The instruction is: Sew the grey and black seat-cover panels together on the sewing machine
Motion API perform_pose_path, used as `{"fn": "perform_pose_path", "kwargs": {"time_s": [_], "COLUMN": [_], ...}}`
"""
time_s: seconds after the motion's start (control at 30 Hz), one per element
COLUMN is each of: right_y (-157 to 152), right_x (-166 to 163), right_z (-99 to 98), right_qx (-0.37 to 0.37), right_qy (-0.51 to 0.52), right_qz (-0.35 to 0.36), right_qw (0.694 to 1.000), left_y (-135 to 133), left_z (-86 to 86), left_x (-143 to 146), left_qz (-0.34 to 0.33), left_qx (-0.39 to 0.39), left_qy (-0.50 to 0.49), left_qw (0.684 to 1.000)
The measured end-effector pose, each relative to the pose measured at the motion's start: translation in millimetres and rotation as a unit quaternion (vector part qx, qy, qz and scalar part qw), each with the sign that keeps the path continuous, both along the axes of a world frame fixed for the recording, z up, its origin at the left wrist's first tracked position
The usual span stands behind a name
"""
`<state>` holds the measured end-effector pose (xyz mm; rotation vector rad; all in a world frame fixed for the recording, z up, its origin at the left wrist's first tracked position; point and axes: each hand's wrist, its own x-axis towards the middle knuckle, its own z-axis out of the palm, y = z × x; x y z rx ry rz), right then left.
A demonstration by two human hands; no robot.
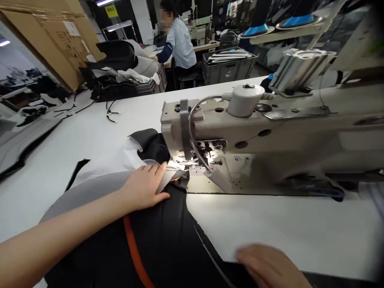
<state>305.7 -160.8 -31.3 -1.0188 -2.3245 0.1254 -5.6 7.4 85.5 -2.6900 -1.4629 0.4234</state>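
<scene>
My left hand (145,186) lies flat on the fabric just left of the sewing machine's needle area, its fingers stretched toward the lit presser foot and the thumb spread apart. Under it are a black fabric piece (168,236) with an orange strip (134,250) and a light grey layer (93,186). The fabric's far end reaches the sewing machine (288,136), where a small lamp (217,180) hangs on a bent metal tube. At the lower right, my right hand (267,264) is smeared by motion beside the black fabric's edge; its fingers cannot be made out.
The white table (234,224) runs around the machine. Loose black cords (110,114) lie at its back left, near dark fabric pieces and a cardboard box (54,44). Beyond the table, a person (181,44) sits beside a grey crate (231,66).
</scene>
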Motion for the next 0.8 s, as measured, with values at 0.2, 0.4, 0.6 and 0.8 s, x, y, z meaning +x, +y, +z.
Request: {"fn": "perform_pose_path", "kwargs": {"time_s": [0.2,0.4,0.6,0.8], "right_y": [107,153,139,101], "right_x": [-90,-147,-122,-114], "right_z": [17.7,12.1,2.6,-2.7], "right_qx": [0.139,-0.05,-0.058,0.104], "right_qy": [-0.073,-0.098,-0.033,-0.054], "right_qz": [0.054,0.081,0.23,0.088], "right_qw": [0.986,0.991,0.971,0.989], "left_y": [-2,5,10,11], "left_z": [-10.9,-13.4,-13.0,-22.6], "left_x": [-5,-8,-3,-14], "left_qz": [-0.013,-0.076,-0.055,-0.051], "left_qx": [0.044,0.07,0.029,0.022], "left_qy": [-0.018,-0.005,-0.032,-0.025], "left_qw": [0.999,0.995,0.998,0.998]}}
